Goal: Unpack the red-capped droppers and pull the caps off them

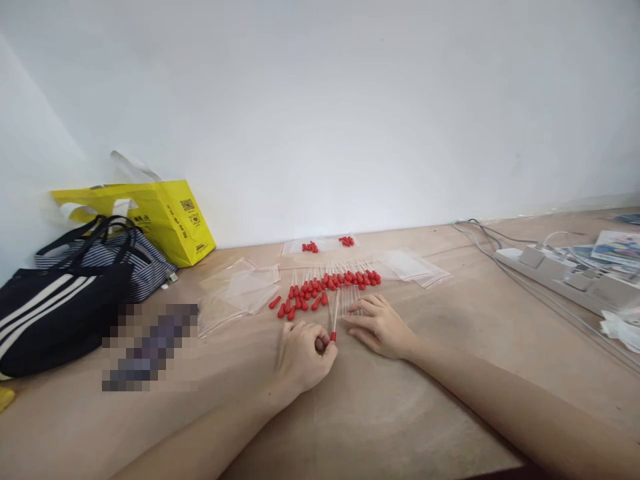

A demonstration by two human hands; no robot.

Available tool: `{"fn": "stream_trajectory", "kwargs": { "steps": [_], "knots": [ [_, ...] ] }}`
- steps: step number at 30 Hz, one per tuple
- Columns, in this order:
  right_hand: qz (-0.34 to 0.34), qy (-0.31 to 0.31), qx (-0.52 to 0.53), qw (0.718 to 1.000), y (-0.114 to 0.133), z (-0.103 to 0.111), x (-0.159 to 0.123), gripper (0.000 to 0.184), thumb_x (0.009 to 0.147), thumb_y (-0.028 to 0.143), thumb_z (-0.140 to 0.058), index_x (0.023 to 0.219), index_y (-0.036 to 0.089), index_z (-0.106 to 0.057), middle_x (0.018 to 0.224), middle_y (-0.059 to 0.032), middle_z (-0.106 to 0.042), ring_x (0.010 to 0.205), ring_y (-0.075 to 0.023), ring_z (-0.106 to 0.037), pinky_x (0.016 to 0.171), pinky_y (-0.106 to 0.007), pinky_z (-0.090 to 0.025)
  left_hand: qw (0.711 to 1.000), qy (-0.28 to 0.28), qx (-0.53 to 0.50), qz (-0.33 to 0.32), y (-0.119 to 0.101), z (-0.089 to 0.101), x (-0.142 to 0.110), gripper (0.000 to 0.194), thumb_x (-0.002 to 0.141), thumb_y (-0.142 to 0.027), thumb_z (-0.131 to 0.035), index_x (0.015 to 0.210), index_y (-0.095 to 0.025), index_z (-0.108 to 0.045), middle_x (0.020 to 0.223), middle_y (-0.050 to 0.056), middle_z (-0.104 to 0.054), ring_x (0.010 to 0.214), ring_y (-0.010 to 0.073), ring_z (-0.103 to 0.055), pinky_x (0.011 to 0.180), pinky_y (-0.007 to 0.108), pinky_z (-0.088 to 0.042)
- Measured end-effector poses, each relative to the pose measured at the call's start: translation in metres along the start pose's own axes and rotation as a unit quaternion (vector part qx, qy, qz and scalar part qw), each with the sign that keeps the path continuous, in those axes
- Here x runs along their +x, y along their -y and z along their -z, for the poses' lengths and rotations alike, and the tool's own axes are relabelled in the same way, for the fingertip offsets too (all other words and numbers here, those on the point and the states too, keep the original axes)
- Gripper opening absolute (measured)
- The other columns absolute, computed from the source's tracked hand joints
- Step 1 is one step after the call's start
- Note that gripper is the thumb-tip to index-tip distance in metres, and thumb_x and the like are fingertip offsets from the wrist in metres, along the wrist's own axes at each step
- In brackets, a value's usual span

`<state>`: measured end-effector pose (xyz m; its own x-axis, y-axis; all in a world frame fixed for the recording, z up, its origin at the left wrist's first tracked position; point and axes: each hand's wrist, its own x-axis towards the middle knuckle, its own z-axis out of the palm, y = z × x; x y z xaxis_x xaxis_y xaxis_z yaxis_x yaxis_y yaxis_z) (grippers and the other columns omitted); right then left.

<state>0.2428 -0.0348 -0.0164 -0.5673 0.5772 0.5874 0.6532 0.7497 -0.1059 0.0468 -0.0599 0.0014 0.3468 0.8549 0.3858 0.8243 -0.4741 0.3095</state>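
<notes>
My left hand [305,355] is closed, its thumb and forefinger pinching a dropper [333,336] by the red rubber bulb; the clear tube points away from me. To its right, my right hand [380,327] lies low over the table with fingers apart, the fingertips at the edge of a row of bare clear tubes [346,301]. Whether they press on a tube I cannot tell. Just beyond both hands, several finished-looking droppers [345,279] lie side by side, red bulbs toward me. Several loose red bulbs [291,312] are in front of the left part of that row.
Clear zip bags [245,290] lie left of the droppers, and more bags [410,267] lie right. Bags with red bulbs [310,247] are near the wall. A black bag [60,320] and a yellow bag [175,220] stand left; a power strip [555,273] with cables is right.
</notes>
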Motion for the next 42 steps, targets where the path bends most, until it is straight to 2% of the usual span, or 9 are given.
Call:
{"fn": "stream_trajectory", "kwargs": {
  "steps": [3, 5, 10, 15, 22, 26, 31, 35, 42],
  "knots": [
    [0.036, -0.012, -0.019, 0.999, 0.003, 0.000, 0.003, 0.030, 0.080, 0.028, -0.050, 0.110, 0.024, -0.053, 0.108, -0.0061, -0.053, 0.096, -0.0190, -0.044, 0.083, -0.036, -0.033, 0.999, -0.026, -0.004, -0.046, 0.012, 0.006, -0.003, 0.009, 0.066, -0.018, -0.049, 0.057, -0.018, -0.051, 0.053, -0.003, -0.056, 0.058, 0.0138, -0.049, 0.064, 0.032, -0.029],
    [0.051, -0.045, -0.035, 0.997, 0.006, 0.000, 0.002, 0.029, 0.080, 0.027, -0.050, 0.109, 0.021, -0.052, 0.105, -0.0072, -0.054, 0.095, -0.0188, -0.045, 0.084, -0.036, -0.033, 0.994, -0.055, 0.016, -0.091, 0.019, 0.010, -0.002, 0.008, 0.066, -0.018, -0.049, 0.058, -0.017, -0.050, 0.053, -0.002, -0.054, 0.058, 0.0139, -0.047, 0.064, 0.032, -0.029],
    [0.014, -0.139, -0.070, 0.988, 0.011, 0.002, -0.004, 0.014, 0.079, 0.029, -0.052, 0.079, 0.016, -0.056, 0.077, -0.0049, -0.057, 0.074, -0.0156, -0.047, 0.071, -0.032, -0.035, 0.966, -0.097, 0.098, -0.220, 0.029, 0.010, 0.014, 0.009, 0.066, -0.021, -0.049, 0.057, -0.017, -0.050, 0.058, 0.002, -0.054, 0.062, 0.0163, -0.046, 0.068, 0.035, -0.031],
    [0.035, -0.087, -0.098, 0.991, 0.011, 0.006, -0.007, 0.020, 0.077, 0.032, -0.055, 0.094, 0.021, -0.058, 0.096, -0.0048, -0.057, 0.090, -0.0181, -0.046, 0.086, -0.039, -0.027, 0.936, -0.083, 0.128, -0.317, 0.031, 0.004, 0.028, 0.014, 0.070, -0.020, -0.047, 0.057, -0.017, -0.051, 0.059, 0.002, -0.054, 0.062, 0.0151, -0.045, 0.070, 0.035, -0.032],
    [-0.043, -0.018, -0.034, 0.998, 0.012, -0.002, -0.003, 0.015, 0.079, 0.036, -0.054, 0.087, 0.030, -0.065, 0.093, -0.0012, -0.059, 0.089, -0.0171, -0.047, 0.084, -0.040, -0.026, 0.960, -0.018, 0.089, -0.267, 0.024, 0.004, 0.025, 0.018, 0.076, -0.023, -0.044, 0.067, -0.018, -0.058, 0.069, 0.003, -0.059, 0.072, 0.0163, -0.049, 0.076, 0.037, -0.032],
    [-0.048, -0.006, -0.025, 0.999, 0.012, -0.004, -0.002, 0.015, 0.079, 0.035, -0.054, 0.089, 0.031, -0.065, 0.096, -0.0018, -0.060, 0.090, -0.0173, -0.048, 0.085, -0.040, -0.028, 0.969, -0.016, 0.045, -0.243, 0.022, -0.003, 0.022, 0.018, 0.080, -0.025, -0.046, 0.079, -0.022, -0.063, 0.086, 0.002, -0.064, 0.083, 0.0175, -0.051, 0.082, 0.038, -0.031],
    [-0.043, -0.018, -0.025, 0.999, 0.012, -0.008, 0.000, 0.017, 0.079, 0.035, -0.054, 0.092, 0.030, -0.064, 0.101, -0.0016, -0.062, 0.096, -0.0191, -0.048, 0.090, -0.044, -0.026, 0.965, -0.048, 0.009, -0.257, 0.022, -0.006, 0.021, 0.018, 0.082, -0.020, -0.045, 0.087, -0.023, -0.063, 0.090, 0.000, -0.066, 0.091, 0.0167, -0.053, 0.090, 0.039, -0.030],
    [-0.031, -0.039, -0.024, 0.998, 0.014, -0.010, 0.002, 0.014, 0.082, 0.028, -0.051, 0.088, 0.027, -0.064, 0.094, 0.0006, -0.066, 0.098, -0.0186, -0.050, 0.095, -0.047, -0.022, 0.965, -0.069, 0.000, -0.254, 0.021, -0.006, 0.021, 0.017, 0.082, -0.021, -0.047, 0.089, -0.022, -0.062, 0.090, -0.001, -0.067, 0.092, 0.0175, -0.055, 0.093, 0.042, -0.029],
    [-0.005, -0.070, -0.019, 0.997, 0.016, -0.010, 0.001, 0.014, 0.082, 0.020, -0.049, 0.080, 0.022, -0.063, 0.095, 0.0003, -0.066, 0.100, -0.0177, -0.052, 0.098, -0.045, -0.024, 0.964, -0.032, -0.015, -0.265, 0.026, -0.013, 0.023, 0.021, 0.084, -0.021, -0.043, 0.096, -0.019, -0.060, 0.102, 0.004, -0.064, 0.105, 0.0206, -0.053, 0.096, 0.048, -0.030]
  ]
}}
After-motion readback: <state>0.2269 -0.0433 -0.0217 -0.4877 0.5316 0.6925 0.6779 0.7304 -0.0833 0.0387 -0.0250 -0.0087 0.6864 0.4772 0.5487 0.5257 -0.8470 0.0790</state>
